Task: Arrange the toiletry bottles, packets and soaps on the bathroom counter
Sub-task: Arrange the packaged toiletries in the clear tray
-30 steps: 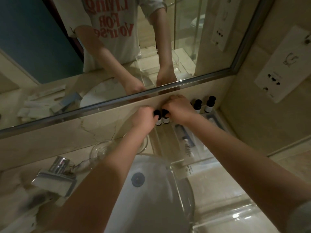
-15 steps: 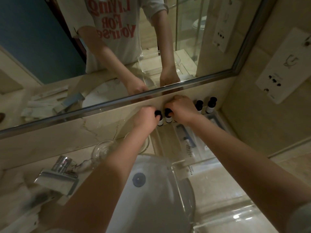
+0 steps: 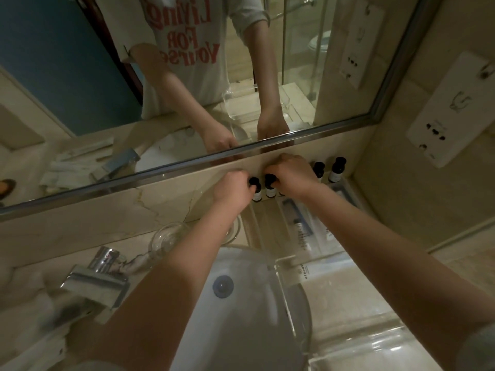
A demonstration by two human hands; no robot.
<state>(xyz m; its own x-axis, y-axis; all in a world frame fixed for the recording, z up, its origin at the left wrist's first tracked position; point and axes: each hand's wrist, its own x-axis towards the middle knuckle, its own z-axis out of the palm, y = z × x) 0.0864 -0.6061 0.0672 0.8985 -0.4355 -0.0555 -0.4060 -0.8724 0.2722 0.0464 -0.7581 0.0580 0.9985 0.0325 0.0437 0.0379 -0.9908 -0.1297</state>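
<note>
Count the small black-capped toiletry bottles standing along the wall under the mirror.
4: one at the left hand, one at the right hand, two further right. The right hand may hide another.

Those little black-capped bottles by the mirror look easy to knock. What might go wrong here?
The left hand and right hand each grip a small bottle standing close together; a nudge might tip one toward the sink. The left forearm passes above a clear glass and could catch it.

Mirror frame (image 3: 187, 167) close above bottles (image 3: 336, 170)
</note>
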